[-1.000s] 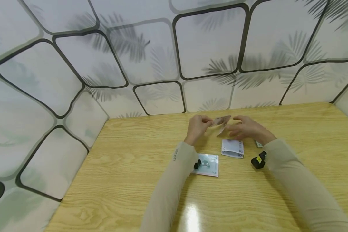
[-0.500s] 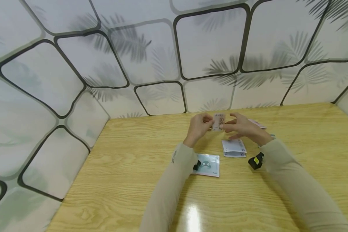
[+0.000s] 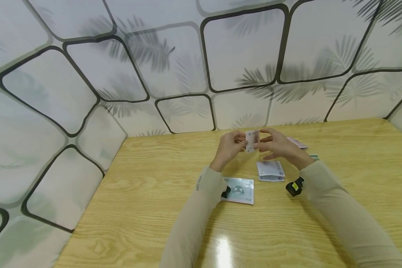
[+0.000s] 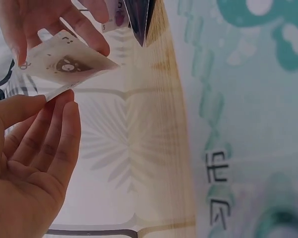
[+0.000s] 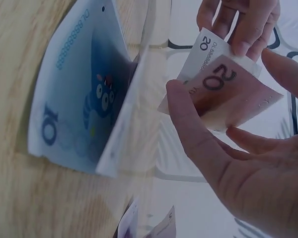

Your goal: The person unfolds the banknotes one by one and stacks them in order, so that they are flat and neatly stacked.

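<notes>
A folded brown-and-white play banknote [image 3: 251, 141] marked 20 is held up between both hands, above the back of the table. My left hand [image 3: 230, 147] pinches its near end between thumb and fingers; the left wrist view shows this grip on the note [image 4: 64, 64]. My right hand [image 3: 279, 146] curls around the other end, thumb and a fingertip touching it, as the right wrist view shows on the note [image 5: 213, 91]. Below the hands stands a folded blue-white play banknote [image 3: 270, 171], marked 10 in the right wrist view. Under my left wrist lies a teal play banknote [image 3: 242, 191].
Behind my right wrist lie a folded pink note [image 3: 297, 143] and a green-edged note [image 3: 314, 157], partly hidden by the arm. A patterned wall [image 3: 184, 113] borders the back of the wooden table [image 3: 147, 208].
The brown note has turned from a slanted, partly opened fold to upright between the hands. My right hand has shifted slightly left and up, uncovering the pink note. The left hand stays nearly in place.
</notes>
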